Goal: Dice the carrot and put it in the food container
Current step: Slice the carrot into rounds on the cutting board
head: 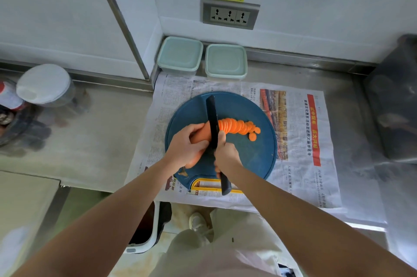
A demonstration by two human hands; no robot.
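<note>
Left hand (184,145) gripped the uncut carrot (198,135) on the round blue cutting board (255,154). Right hand (225,154) held the black knife (213,123), blade against the carrot. Cut slices (237,126) lay fanned beside it. Two lidded food containers (225,62) stood behind the board on newspaper (304,163).

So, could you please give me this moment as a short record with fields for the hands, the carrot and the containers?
left hand: grips the uncut part of the carrot
right hand: grips the black knife, blade across the carrot
slices: overlapping rounds right of the blade, none diced
cutting board: blue, round, on newspaper
food containers: two, lids on, behind the board
</note>
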